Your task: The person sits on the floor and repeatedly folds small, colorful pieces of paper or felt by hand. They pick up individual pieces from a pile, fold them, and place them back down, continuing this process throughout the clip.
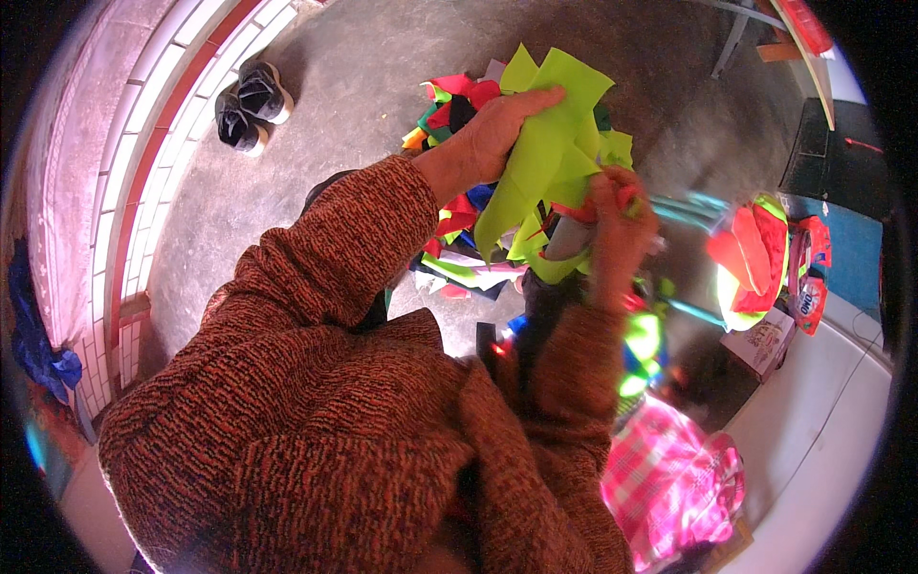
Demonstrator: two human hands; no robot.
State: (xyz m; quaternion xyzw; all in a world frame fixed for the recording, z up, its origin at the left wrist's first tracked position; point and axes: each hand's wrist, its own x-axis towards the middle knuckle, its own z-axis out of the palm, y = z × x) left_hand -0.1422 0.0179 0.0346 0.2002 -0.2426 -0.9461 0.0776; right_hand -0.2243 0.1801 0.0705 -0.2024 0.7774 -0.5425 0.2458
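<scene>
My left hand [499, 129] is closed on a lime-green piece of cloth [555, 129], thumb laid over its upper part. The cloth hangs down in pointed folds over a heap of cloth scraps [459, 105] in red, green, blue and black. At the cloth's lower right edge is my right hand [623, 225], its fingers curled closed. Something red shows at these fingers, but its kind is hard to make out. Another lime-green strip [555, 266] hangs just below that hand.
A pair of dark shoes [253, 103] stands on the grey floor at the far left. To the right, an orange-red and yellow bundle [751, 258] lies by red packets [811, 287] and a cardboard box [763, 342]. Pink checked cloth [669, 478] lies at the lower right.
</scene>
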